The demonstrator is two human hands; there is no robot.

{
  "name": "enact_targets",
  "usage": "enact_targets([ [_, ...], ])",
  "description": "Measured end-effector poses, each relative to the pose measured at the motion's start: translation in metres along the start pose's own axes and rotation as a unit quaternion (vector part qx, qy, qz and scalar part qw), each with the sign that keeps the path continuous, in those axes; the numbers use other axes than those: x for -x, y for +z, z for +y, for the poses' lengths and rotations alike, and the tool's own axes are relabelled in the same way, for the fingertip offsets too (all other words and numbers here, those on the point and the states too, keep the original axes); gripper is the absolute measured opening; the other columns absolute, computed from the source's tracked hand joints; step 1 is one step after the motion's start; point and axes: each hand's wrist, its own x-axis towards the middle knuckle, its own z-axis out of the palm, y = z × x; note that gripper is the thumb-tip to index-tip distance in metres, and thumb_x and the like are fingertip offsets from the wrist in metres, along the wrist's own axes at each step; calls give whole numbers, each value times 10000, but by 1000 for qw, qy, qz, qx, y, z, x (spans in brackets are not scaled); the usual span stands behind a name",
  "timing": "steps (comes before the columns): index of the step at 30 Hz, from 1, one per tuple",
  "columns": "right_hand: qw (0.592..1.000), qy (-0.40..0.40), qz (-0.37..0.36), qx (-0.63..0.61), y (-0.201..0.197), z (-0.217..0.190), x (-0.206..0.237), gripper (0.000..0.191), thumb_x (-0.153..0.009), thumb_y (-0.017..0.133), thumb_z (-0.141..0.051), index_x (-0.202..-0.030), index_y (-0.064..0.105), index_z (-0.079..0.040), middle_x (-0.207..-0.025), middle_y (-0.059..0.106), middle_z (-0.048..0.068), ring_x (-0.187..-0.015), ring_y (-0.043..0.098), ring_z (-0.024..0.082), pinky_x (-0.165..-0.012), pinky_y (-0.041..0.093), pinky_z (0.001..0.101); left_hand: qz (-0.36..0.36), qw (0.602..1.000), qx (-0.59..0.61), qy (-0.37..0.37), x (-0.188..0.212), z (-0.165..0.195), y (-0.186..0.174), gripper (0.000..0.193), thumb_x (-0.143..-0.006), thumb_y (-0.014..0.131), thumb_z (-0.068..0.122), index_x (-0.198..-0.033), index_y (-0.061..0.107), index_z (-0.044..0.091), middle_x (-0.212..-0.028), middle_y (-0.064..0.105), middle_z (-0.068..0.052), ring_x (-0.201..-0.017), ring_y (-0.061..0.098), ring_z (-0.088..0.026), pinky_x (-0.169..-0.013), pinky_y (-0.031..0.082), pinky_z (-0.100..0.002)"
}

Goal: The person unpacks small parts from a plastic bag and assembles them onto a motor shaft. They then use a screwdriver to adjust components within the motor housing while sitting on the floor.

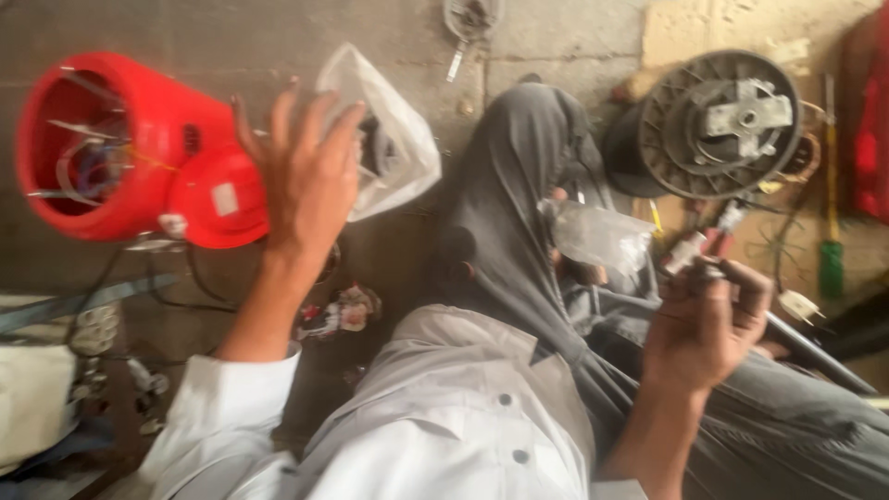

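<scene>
My left hand (298, 176) is stretched out over the floor with its fingers apart, and the fingertips touch a clear plastic bag (400, 153) with dark parts inside. Just left of that hand lies a red motor housing (130, 148) on its side, wires showing in its open end. My right hand (708, 319) is closed around a thin dark tool (696, 248) with a red and white tip, held above my knee. A second small clear bag (602, 236) rests on my grey trouser leg (519, 213).
A round dark ribbed motor part (722, 120) with a metal centre lies at the upper right. A green-handled screwdriver (831, 250) and a white plug (798, 306) lie beside it. Black cables (185, 287) and small parts (338, 313) are scattered on the concrete floor.
</scene>
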Motion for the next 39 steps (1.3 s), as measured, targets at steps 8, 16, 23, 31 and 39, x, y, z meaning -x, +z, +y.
enact_targets([
  [8, 764, -171, -273, 559, 83, -13, 38, 229, -821, 828, -72, -1036, 752, -87, -1093, 760, 60, -880, 712, 212, -782, 566, 332, -306, 372, 804, -349, 49, 130, -21, 389, -1024, 562, 244, -1314, 585, -15, -1144, 686, -134, -1042, 658, -225, -927, 556, -368],
  [16, 770, 77, 7, 633, 18, -43, -12, 165, -1015, 730, -152, -1130, 698, -39, -1039, 759, 127, -931, 761, 201, -819, 598, 341, -237, 228, 815, -477, 40, 135, 7, 342, -959, 452, 67, -1262, 576, -31, -1260, 651, -175, -1199, 641, -262, -1045, 521, -377],
  [23, 732, -18, -138, 667, 0, 24, -1, 479, -747, 868, -175, -1144, 671, 9, -1071, 701, 226, -975, 659, 453, -800, 537, 491, -233, 305, 863, -327, 22, 154, -1, 380, -999, 460, -74, -1368, 540, -29, -1349, 621, -159, -1335, 563, -280, -1148, 495, -371],
  [31, 679, 200, -40, 705, 9, -42, -11, 401, -732, 866, -196, -1067, 726, -26, -963, 738, 147, -838, 722, 264, -768, 571, 399, -197, 330, 894, -231, 21, 152, 5, 232, -1092, 621, 23, -1320, 576, 38, -1272, 661, -142, -1220, 684, -288, -1064, 571, -421],
  [39, 914, 126, -45, 384, 26, -91, -5, 496, -797, 806, -30, -1264, 657, 43, -1065, 740, 133, -958, 729, 167, -809, 599, 249, -148, 418, 848, -290, 6, 140, 20, 245, -1014, 704, 72, -1241, 637, 8, -1238, 702, -107, -1141, 691, -210, -1038, 567, -358],
])
